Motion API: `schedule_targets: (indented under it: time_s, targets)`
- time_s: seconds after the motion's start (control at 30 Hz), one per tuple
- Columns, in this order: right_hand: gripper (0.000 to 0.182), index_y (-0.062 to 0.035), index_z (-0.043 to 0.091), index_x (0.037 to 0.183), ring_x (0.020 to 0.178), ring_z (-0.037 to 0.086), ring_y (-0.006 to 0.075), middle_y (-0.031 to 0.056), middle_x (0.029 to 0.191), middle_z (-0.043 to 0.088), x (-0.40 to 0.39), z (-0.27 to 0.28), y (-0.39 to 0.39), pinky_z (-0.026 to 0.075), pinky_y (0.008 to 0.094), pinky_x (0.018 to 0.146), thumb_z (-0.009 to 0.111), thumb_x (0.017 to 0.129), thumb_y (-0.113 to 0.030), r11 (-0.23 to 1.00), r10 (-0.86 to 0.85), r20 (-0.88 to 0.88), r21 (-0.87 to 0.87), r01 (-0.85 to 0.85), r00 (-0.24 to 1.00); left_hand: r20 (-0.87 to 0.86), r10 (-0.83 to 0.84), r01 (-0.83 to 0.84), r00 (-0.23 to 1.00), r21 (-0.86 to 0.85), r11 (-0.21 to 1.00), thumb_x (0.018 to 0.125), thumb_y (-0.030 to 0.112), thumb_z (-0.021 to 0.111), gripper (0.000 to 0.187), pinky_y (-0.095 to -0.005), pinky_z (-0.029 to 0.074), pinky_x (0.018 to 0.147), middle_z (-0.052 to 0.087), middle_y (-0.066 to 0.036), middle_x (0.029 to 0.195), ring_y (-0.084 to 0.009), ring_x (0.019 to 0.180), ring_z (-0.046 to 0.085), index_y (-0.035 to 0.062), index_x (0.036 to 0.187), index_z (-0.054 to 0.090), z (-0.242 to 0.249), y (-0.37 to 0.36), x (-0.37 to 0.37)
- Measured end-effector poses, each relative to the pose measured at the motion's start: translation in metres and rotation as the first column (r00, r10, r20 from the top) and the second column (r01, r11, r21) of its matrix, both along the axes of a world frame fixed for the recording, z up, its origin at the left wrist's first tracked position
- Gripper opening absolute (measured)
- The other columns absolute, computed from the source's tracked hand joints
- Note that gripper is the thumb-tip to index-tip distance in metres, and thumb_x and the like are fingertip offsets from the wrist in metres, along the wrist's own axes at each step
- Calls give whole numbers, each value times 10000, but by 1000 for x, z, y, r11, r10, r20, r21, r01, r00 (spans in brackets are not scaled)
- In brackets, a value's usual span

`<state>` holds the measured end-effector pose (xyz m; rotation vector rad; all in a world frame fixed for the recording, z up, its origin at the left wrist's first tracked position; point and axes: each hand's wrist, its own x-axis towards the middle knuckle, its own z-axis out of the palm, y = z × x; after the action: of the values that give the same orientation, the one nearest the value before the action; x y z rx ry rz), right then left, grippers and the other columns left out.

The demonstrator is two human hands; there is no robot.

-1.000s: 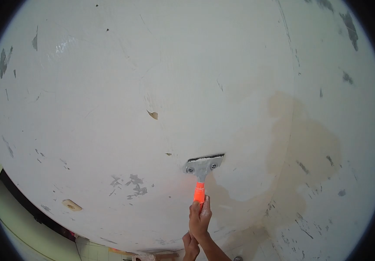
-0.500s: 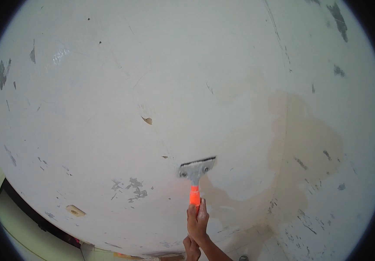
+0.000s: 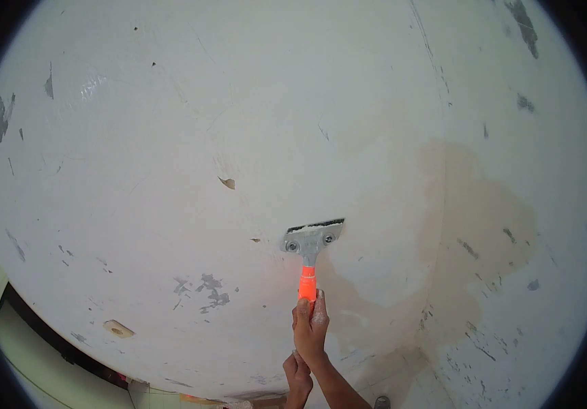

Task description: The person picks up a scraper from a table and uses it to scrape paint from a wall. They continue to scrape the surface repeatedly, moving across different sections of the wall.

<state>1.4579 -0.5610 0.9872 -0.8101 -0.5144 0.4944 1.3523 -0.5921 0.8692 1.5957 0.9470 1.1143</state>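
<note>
A wide wall scraper (image 3: 312, 240) with a grey metal head and an orange handle is pressed against the white wall (image 3: 171, 136). White residue sits along its dark blade edge. My right hand (image 3: 312, 328) is wrapped round the orange handle, with whitish dust on a finger. Below it my left hand (image 3: 298, 375) is closed at the lower end of the handle, most of which the hands hide. To the right of the blade, a tan damp-looking stain (image 3: 474, 204) spreads across the wall corner.
Grey chipped patches (image 3: 211, 292) mark the wall in several places. A small cream wall fitting (image 3: 118, 329) is at lower left. A dark-edged opening (image 3: 55, 347) lies beyond it. Part of a shoe (image 3: 382, 402) shows on the tiled floor.
The scraper and both hands have moved up the wall and slightly to the right. White residue shows more plainly on the blade.
</note>
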Motion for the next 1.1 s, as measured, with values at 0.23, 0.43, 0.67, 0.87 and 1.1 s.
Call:
schedule_targets:
  time_s: [0.23,0.43,0.67,0.87,1.1]
  targets:
    - [202,-77,463,1003,489,369,15,-57,616,416,-18,-23,-5,307,198,425,518,1044,-267,997,-13,20,-72,14,1000,92,20,-4,996,-166,986,1069,434,385,553,-293,266,452,443,21,562,-76,512,366,24,718,503,-17,-16,-14]
    - [202,-73,467,1010,499,390,18,-47,618,435,2,12,-6,315,206,430,510,1046,-267,1000,-17,-36,-10,16,999,-24,-29,29,999,-11,1000,1067,460,370,573,-288,287,455,454,21,572,-73,516,383,29,717,512,15,-3,2]
    - [195,-74,462,1024,497,382,17,-47,612,420,-22,-20,-7,311,204,434,492,1051,-264,997,31,20,-74,-29,999,1,39,-39,999,-126,991,1063,477,370,582,-288,275,454,450,21,576,-72,512,369,43,695,491,-11,-14,-24]
    - [311,-37,482,1198,578,501,50,2,724,538,9,0,-23,418,215,527,485,1054,-313,960,275,-57,-31,-277,960,15,15,-14,1000,-71,997,1042,508,392,588,-276,260,459,421,25,565,-76,506,360,47,696,507,0,-3,-16]
    - [539,-4,457,1403,1183,589,264,159,1257,619,133,-99,-114,437,456,1040,513,1020,-380,835,547,87,-131,-535,832,-225,-2,5,974,11,1000,1033,412,425,503,-279,281,501,439,19,576,-74,540,376,30,725,538,-10,-21,-31]
